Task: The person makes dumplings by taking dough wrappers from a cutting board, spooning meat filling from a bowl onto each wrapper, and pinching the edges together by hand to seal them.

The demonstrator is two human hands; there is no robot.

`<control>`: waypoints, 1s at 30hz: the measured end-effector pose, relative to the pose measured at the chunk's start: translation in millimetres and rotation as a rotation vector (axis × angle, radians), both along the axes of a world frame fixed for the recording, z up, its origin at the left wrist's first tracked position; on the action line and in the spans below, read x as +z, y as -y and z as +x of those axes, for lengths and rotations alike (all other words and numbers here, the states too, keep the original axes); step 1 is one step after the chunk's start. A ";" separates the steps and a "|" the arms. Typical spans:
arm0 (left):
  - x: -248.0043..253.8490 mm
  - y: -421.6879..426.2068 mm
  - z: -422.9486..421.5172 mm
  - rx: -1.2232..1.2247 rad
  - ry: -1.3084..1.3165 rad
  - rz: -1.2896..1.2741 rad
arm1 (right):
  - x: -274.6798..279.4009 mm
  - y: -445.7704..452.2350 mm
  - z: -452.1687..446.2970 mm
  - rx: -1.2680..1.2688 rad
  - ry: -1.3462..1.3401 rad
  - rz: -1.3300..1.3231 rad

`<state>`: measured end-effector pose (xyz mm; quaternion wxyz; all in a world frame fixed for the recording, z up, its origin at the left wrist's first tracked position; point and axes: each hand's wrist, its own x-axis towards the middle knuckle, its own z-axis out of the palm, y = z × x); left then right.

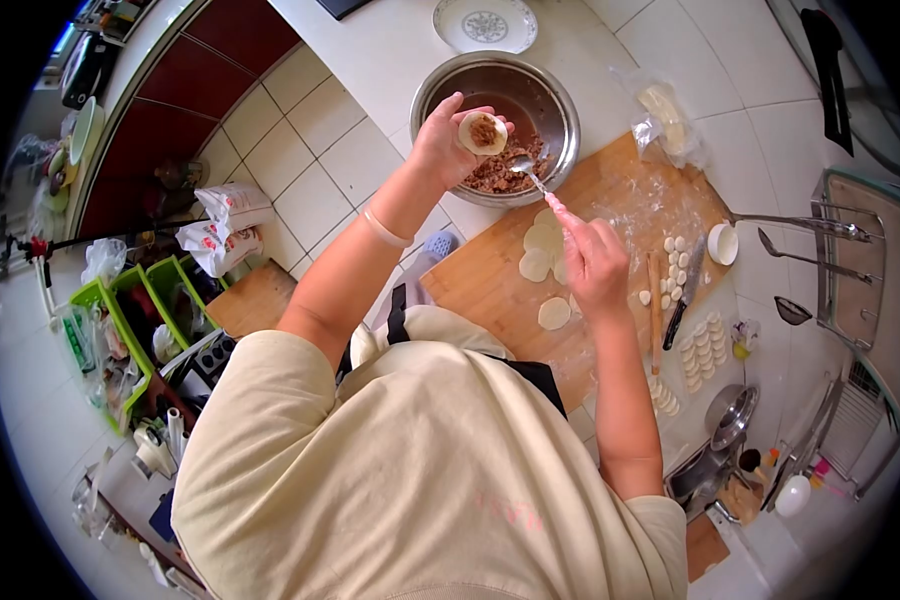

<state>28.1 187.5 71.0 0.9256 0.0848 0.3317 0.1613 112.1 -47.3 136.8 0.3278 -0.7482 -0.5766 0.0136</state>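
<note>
On the palm and fingers of my left hand (440, 150) rests a round dumpling wrapper (483, 133) with brown filling in its middle. That hand is over the left side of a steel bowl (567, 160) partly filled with minced filling (505, 172). My right hand (596, 262) grips a spoon (537, 178) by its handle; the spoon's head is over the filling, though I cannot tell whether it touches. Below the right hand, flat wrappers (533, 264) lie overlapping on a wooden board (480, 270), some partly hidden by the hand.
Right of the hand lie a rolling pin (655, 300), a knife (685, 295) and several small dough pieces (673, 262). Rows of folded dumplings (705, 350) sit beyond them. A patterned plate (485, 25) stands behind the bowl, a plastic bag (665, 120) at the board's far edge.
</note>
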 end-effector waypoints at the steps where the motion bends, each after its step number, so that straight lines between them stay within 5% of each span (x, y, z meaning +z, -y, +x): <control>1: 0.0 0.2 -0.3 0.009 -0.002 0.004 | 1.0 -1.6 -0.4 -0.008 -0.005 0.006; 11: 4.0 1.9 -1.5 -0.011 0.020 0.034 | 1.4 -6.1 -1.5 0.016 0.075 0.053; 19: 8.2 11.4 2.1 -0.104 0.019 0.072 | 10.1 -30.6 -6.6 -0.085 -0.239 0.245; 30: 8.8 14.8 2.2 -0.110 0.008 0.092 | 13.9 -32.0 -10.3 -0.098 -0.288 0.181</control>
